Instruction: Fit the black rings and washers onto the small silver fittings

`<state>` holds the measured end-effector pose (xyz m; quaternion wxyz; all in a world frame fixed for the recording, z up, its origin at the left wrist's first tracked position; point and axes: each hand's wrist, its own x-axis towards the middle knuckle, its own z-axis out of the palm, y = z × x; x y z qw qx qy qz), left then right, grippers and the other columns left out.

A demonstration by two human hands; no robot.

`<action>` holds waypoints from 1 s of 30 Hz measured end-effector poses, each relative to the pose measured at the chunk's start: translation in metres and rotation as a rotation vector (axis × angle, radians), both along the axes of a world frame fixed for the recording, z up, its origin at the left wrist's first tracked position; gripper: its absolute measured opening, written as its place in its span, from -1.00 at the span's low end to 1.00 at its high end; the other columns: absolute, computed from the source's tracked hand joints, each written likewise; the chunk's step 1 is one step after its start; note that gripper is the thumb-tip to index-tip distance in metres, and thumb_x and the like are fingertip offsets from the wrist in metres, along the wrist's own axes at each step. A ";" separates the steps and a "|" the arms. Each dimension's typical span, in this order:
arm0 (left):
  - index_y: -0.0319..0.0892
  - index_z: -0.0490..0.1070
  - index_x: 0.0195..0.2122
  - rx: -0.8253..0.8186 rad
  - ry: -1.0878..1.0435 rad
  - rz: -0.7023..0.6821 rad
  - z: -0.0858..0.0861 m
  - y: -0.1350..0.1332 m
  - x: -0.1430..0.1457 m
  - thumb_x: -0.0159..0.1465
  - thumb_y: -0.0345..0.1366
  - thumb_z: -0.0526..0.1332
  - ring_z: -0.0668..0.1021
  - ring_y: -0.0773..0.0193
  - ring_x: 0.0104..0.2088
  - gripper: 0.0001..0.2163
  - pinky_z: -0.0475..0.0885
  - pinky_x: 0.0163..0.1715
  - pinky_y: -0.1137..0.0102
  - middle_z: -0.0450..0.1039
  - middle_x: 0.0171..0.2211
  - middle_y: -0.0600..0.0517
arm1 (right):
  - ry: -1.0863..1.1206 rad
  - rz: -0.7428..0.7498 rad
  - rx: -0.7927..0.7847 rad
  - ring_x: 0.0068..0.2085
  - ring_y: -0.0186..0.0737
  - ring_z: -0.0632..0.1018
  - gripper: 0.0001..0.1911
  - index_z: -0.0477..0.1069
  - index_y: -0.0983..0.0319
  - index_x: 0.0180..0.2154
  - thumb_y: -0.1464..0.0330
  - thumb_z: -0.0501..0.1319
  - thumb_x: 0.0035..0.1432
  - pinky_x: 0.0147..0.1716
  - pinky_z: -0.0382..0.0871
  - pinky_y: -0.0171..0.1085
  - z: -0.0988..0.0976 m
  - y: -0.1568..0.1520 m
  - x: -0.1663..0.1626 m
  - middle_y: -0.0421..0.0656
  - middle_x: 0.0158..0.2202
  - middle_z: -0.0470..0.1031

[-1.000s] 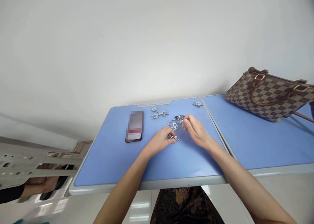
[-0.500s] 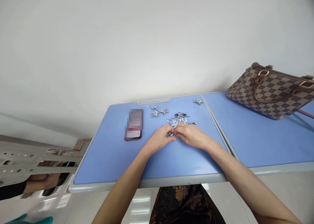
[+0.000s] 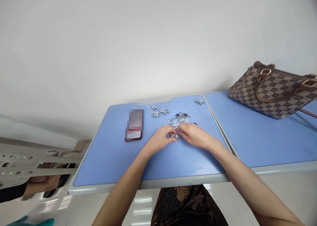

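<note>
My left hand (image 3: 162, 137) is closed, thumb and fingertips pinching a small silver metal piece (image 3: 175, 137) with thin prongs, low over the blue desk. Just to its right, my right hand (image 3: 192, 133) has its fingers curled together, and whatever they hold is hidden. A narrow gap shows between the two hands. Beyond the fingertips lie flat silver plates with holes (image 3: 176, 124) and small parts with round black heads (image 3: 185, 115). Farther left, several similar silver pronged pieces (image 3: 156, 114) form a loose group.
A phone (image 3: 134, 135) lies left on the blue desk (image 3: 111, 160). Another silver pronged piece (image 3: 199, 101) rests near the far right corner. A checkered handbag (image 3: 269, 90) stands on the adjoining desk (image 3: 267, 143). Behind is a white wall; at lower left are another person's feet (image 3: 49, 183).
My right hand has drawn slightly away from the silver piece, opening a small gap between my hands. My left hand keeps its pinch on that piece. The view has shifted a little.
</note>
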<state>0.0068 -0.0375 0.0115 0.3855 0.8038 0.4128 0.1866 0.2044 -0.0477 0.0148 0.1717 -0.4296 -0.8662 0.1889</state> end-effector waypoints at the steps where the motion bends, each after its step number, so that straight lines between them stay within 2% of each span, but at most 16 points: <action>1: -0.15 0.45 -0.30 0.001 0.000 -0.010 0.001 0.000 0.000 0.15 -0.35 0.26 0.46 0.26 -0.23 -0.91 0.34 -0.19 0.37 0.39 -0.27 0.07 | -0.003 0.001 -0.001 -0.31 -0.21 0.49 -0.88 0.36 0.27 -0.29 0.51 0.07 0.24 -0.33 0.26 -0.29 -0.001 0.000 0.000 -0.10 -0.33 0.49; 6: -0.14 0.46 -0.25 0.052 0.029 -0.042 0.002 0.000 -0.001 0.16 -0.35 0.26 0.46 0.23 -0.19 -0.88 0.34 -0.13 0.34 0.40 -0.22 0.05 | -0.032 -0.002 0.014 -0.36 -0.24 0.47 -0.88 0.39 0.27 -0.33 0.54 0.11 0.20 -0.37 0.24 -0.31 -0.008 0.003 -0.002 -0.12 -0.36 0.46; 12: -0.14 0.45 -0.25 0.120 0.057 -0.070 0.000 0.000 -0.003 0.18 -0.31 0.27 0.44 0.19 -0.14 -0.88 0.33 -0.11 0.31 0.41 -0.22 0.03 | -0.057 0.006 0.026 -0.38 -0.26 0.45 -0.88 0.40 0.26 -0.30 0.51 0.11 0.23 -0.41 0.21 -0.31 -0.006 0.002 -0.002 -0.11 -0.34 0.44; 20: -0.14 0.44 -0.22 0.109 0.061 -0.078 0.001 0.000 -0.003 0.18 -0.28 0.27 0.44 0.20 -0.16 -0.85 0.34 -0.11 0.31 0.40 -0.22 0.03 | -0.062 0.019 0.024 -0.36 -0.27 0.46 -0.87 0.43 0.24 -0.27 0.48 0.11 0.25 -0.44 0.19 -0.33 -0.009 0.003 -0.001 -0.12 -0.31 0.44; 30: -0.15 0.42 -0.26 0.135 0.090 -0.079 -0.001 0.001 -0.004 0.20 -0.28 0.26 0.45 0.22 -0.18 -0.89 0.35 -0.14 0.34 0.38 -0.23 0.04 | -0.024 0.038 -0.009 -0.30 -0.24 0.50 -0.84 0.45 0.24 -0.26 0.51 0.11 0.21 -0.34 0.28 -0.31 -0.001 0.000 0.001 -0.11 -0.27 0.48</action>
